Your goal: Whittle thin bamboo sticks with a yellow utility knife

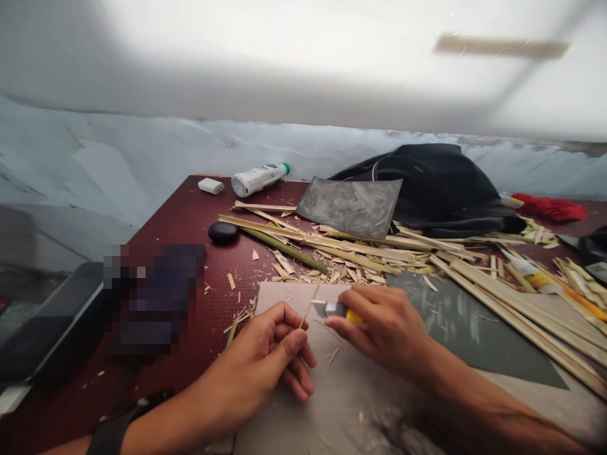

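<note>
Over the pale board (332, 388), I log left hand (277, 354) pinching a thin strip (310, 306), right hand (384, 316) gripping a utility knife (336, 309), blade perhaps touching the strip.

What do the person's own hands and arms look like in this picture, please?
Both the left hand and the right hand are bare, with no gloves or rings to be seen. No sleeve shows on either forearm. A black band circles the left wrist; nothing worn shows on the right wrist.
</note>
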`<state>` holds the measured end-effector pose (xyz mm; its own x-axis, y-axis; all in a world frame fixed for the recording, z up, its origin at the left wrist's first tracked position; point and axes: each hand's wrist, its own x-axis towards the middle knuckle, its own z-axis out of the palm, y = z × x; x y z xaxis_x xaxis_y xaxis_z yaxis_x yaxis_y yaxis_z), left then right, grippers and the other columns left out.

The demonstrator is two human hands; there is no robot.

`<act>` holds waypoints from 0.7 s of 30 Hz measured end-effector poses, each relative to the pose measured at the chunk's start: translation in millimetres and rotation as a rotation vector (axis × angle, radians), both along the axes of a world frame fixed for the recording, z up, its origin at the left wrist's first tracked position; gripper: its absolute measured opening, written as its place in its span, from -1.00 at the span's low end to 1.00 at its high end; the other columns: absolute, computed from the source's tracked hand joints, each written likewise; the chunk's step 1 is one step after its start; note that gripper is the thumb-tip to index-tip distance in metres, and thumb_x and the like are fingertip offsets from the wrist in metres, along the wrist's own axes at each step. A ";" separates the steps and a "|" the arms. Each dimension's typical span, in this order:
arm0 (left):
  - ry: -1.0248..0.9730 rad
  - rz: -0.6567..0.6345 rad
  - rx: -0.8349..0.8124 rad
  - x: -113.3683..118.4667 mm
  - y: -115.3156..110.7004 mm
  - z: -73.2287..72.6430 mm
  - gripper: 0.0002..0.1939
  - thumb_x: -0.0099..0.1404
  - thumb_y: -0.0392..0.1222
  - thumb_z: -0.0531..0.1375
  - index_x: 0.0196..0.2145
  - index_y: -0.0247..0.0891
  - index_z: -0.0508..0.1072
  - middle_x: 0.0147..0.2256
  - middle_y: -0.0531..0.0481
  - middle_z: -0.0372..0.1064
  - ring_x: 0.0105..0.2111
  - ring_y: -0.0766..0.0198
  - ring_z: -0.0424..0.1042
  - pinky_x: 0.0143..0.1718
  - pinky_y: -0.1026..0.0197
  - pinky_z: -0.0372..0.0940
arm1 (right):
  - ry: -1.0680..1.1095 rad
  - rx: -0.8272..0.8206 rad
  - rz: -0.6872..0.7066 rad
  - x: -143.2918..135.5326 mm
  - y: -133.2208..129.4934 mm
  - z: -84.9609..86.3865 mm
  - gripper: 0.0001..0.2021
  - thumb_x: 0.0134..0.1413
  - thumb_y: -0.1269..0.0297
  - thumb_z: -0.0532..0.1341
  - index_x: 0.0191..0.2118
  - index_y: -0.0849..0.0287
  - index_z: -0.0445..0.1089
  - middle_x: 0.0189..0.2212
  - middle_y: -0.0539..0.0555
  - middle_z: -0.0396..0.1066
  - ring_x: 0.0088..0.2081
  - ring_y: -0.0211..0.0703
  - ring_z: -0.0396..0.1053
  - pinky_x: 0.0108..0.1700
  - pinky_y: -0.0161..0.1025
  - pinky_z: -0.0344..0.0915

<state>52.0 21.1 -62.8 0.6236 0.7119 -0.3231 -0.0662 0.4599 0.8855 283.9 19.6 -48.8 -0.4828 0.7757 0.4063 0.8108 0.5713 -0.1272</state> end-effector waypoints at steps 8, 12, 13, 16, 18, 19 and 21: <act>0.028 -0.033 0.035 9.8 0.8 6.5 -0.68 0.31 0.06 0.21 -0.24 -0.23 0.26 -0.38 0.03 0.46 -0.42 0.32 0.52 -0.37 0.25 0.46 | -0.093 -0.059 0.009 0.3 0.0 -3.4 -0.55 0.36 -0.07 0.01 -0.41 0.16 0.32 -0.55 -0.03 0.29 -0.53 -0.30 0.19 -0.43 -0.23 -0.11; 0.015 -0.039 0.072 18.2 1.0 5.1 -0.71 0.34 0.03 0.18 -0.23 -0.24 0.26 -0.39 0.03 0.45 -0.43 0.32 0.52 -0.38 0.25 0.45 | -0.095 -0.104 0.005 9.1 1.6 -1.7 -0.54 0.37 -0.07 -0.01 -0.42 0.16 0.31 -0.55 -0.03 0.30 -0.52 -0.30 0.20 -0.43 -0.24 -0.09; 0.016 -0.037 0.076 19.1 1.0 4.9 -0.72 0.35 0.02 0.18 -0.23 -0.24 0.25 -0.39 0.04 0.46 -0.44 0.33 0.52 -0.39 0.26 0.44 | -0.097 -0.118 0.008 10.8 2.2 -1.8 -0.54 0.36 -0.08 -0.02 -0.42 0.16 0.31 -0.54 -0.03 0.31 -0.52 -0.30 0.21 -0.42 -0.24 -0.09; 0.012 -0.043 0.068 19.4 0.4 4.4 -0.73 0.36 0.01 0.17 -0.22 -0.24 0.24 -0.39 0.04 0.46 -0.49 0.35 0.51 -0.44 0.29 0.42 | -0.086 -0.139 0.012 16.5 5.7 -3.5 -0.54 0.36 -0.07 -0.01 -0.41 0.16 0.31 -0.54 -0.03 0.31 -0.51 -0.31 0.21 -0.42 -0.25 -0.08; 0.006 -0.048 0.052 18.7 0.0 4.2 -0.73 0.36 0.00 0.17 -0.21 -0.24 0.23 -0.39 0.04 0.46 -0.51 0.38 0.50 -0.47 0.32 0.41 | -0.071 -0.127 -0.006 20.6 9.3 -5.2 -0.54 0.36 -0.07 0.00 -0.42 0.16 0.31 -0.53 -0.03 0.32 -0.51 -0.31 0.21 -0.42 -0.26 -0.08; 0.006 -0.048 0.046 18.4 0.1 4.0 -0.73 0.36 0.00 0.18 -0.22 -0.24 0.23 -0.39 0.04 0.46 -0.51 0.38 0.50 -0.48 0.33 0.40 | -0.066 -0.112 -0.021 22.3 11.1 -5.8 -0.54 0.36 -0.07 0.00 -0.43 0.16 0.30 -0.54 -0.03 0.32 -0.52 -0.31 0.21 -0.42 -0.26 -0.08; 0.012 -0.045 0.038 17.7 1.2 3.8 -0.72 0.35 0.00 0.18 -0.22 -0.25 0.23 -0.39 0.04 0.46 -0.51 0.37 0.51 -0.48 0.32 0.41 | -0.072 -0.073 -0.043 23.9 13.8 -6.4 -0.53 0.35 -0.08 0.00 -0.45 0.16 0.28 -0.55 -0.04 0.31 -0.54 -0.31 0.19 -0.43 -0.25 -0.09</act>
